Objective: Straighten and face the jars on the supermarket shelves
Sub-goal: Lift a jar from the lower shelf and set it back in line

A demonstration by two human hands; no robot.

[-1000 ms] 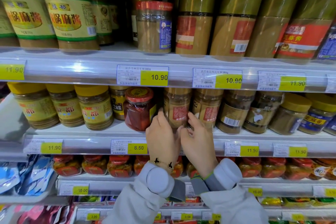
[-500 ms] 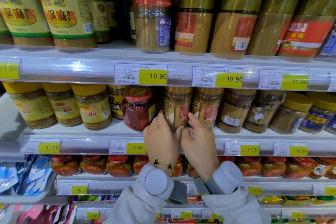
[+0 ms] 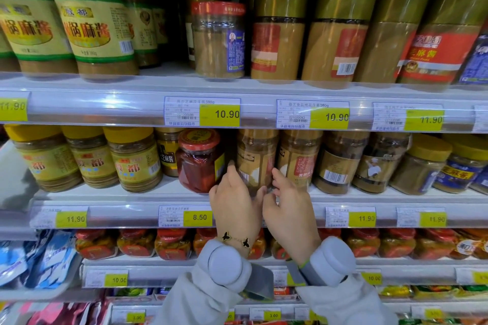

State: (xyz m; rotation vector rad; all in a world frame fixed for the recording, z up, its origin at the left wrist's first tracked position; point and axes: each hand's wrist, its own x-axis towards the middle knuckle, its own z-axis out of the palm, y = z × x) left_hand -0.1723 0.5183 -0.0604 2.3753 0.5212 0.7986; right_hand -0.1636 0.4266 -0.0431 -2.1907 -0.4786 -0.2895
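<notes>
**Both hands turning a jar on the middle shelf**

Head view: left hand [image 3: 233,200] and right hand [image 3: 289,202] grip a tan jar [image 3: 256,158] beside a red jar [image 3: 199,161]. Its label faces sideways; it likely needs more turning.

Three shelves are stacked across the frame. On the top shelf [image 3: 105,87], large jars sit at the upper left and a row of tall jars [image 3: 335,31] runs to the upper right, with a shorter jar [image 3: 217,39] between them. On the middle shelf [image 3: 132,196], three jars [image 3: 89,158] stand at the left; a squat jar [image 3: 199,161] is placed just left of the held jar [image 3: 254,161] at centre. That jar is flanked by the left hand [image 3: 235,208] and right hand [image 3: 290,211]. Further jars line up to its right. The lower shelf [image 3: 158,262] carries a row of small jars.
</notes>
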